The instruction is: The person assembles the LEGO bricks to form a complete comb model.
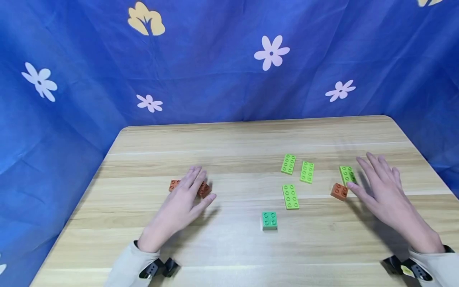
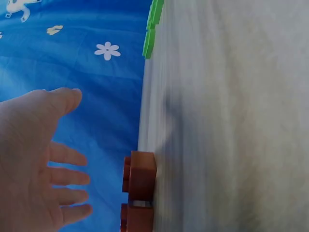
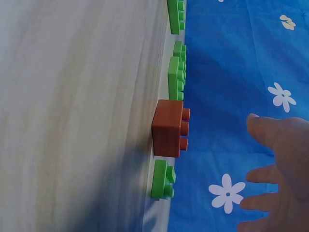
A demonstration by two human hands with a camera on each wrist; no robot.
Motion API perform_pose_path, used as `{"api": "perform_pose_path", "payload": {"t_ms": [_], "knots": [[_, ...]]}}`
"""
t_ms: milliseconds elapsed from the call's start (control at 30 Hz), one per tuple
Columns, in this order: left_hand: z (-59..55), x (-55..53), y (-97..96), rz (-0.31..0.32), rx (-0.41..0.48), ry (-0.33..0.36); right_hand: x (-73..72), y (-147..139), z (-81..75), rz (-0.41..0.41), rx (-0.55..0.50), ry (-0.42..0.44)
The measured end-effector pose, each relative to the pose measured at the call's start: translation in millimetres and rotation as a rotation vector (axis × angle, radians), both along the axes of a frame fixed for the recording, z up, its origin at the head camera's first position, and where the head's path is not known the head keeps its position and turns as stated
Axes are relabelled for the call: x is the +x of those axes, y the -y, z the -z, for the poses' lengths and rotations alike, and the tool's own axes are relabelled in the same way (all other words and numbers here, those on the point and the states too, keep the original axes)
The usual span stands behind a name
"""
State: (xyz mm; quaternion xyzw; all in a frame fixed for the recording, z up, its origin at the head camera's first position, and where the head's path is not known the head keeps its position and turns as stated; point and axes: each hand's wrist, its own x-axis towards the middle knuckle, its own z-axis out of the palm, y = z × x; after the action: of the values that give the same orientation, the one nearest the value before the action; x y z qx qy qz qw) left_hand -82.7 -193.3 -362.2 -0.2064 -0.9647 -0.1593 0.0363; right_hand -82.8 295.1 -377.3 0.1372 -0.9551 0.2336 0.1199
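My left hand (image 1: 183, 205) hovers over two reddish-brown toy bricks, fingers extended and holding nothing. One brown brick (image 1: 174, 184) peeks out left of the fingers and another brown brick (image 1: 204, 189) on the right, each partly covered. In the left wrist view, the nearer brown brick (image 2: 143, 176) stands studs up on the table, apart from the palm. On the other side, my right hand (image 1: 387, 197) is held spread above the table beside a brown brick (image 1: 339, 191) and a flat lime-green brick (image 1: 347, 174), which the thumb partly overlaps in the head view.
Three more flat lime-green bricks, a far one (image 1: 288, 164), a middle one (image 1: 306, 172) and a nearer one (image 1: 290, 197), lie between the hands. Closer in sits a square teal-green brick (image 1: 269, 221). A blue flowered curtain (image 1: 215, 71) hangs behind the wooden table (image 1: 229, 255).
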Motion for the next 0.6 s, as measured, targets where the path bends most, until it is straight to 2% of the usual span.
{"api": "perform_pose_path", "payload": {"t_ms": [167,333,600], "knots": [[1.8,1.3,-5.9,0.06,0.029,0.006,1.2,2,4.2,-0.018,-0.009,-0.033],[3.0,3.4,-12.0,0.09,0.057,-0.006,2.0,5,7.3,-0.038,-0.023,-0.063],[5.4,8.2,-24.8,0.147,0.126,0.027,2.7,7,6.1,-0.051,-0.002,-0.05]]}}
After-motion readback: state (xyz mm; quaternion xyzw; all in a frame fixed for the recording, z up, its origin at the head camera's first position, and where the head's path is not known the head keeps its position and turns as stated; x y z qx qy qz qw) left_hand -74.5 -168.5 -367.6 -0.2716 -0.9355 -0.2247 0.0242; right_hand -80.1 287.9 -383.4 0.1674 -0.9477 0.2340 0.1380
